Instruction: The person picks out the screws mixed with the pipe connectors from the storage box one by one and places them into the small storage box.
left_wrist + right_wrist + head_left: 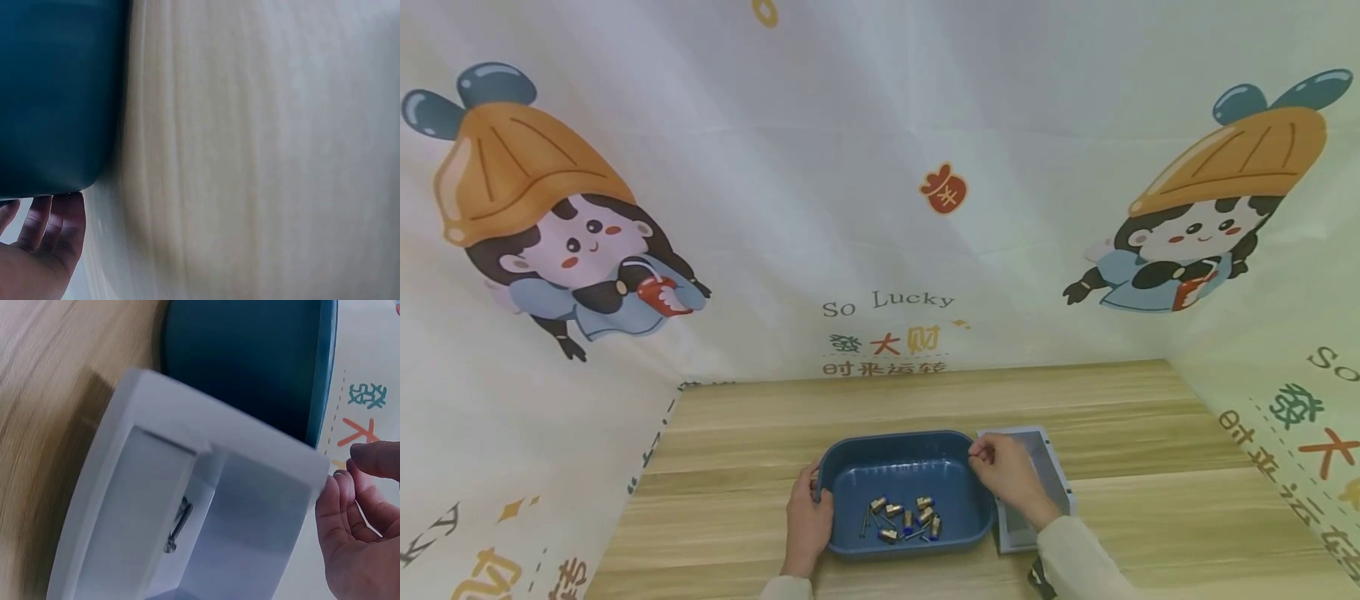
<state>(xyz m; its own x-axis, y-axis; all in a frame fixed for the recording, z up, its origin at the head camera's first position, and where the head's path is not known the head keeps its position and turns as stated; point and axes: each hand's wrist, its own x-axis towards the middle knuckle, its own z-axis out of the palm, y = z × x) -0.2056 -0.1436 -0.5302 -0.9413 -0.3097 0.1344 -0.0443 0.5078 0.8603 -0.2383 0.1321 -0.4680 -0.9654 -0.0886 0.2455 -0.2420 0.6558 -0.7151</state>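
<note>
Gripping the blue tub (pixel 880 446) by its left edge was the left hand (pixel 808 522), the right hand (pixel 1009 477) pinched narrowly by its far right corner, any hold unclear, brass fittings (pixel 908 520) lay toward its near edge.

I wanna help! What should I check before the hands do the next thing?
1. Left hand holding the blue basin's side: ok.
2. Brass fittings inside the basin: ok.
3. Grey box right next to the basin: ok.
4. Nothing left in the grey box: not ok; a screw shows inside.
5. Right hand's fingertips free: cannot tell; anything pinched there is hidden or too small.
</note>
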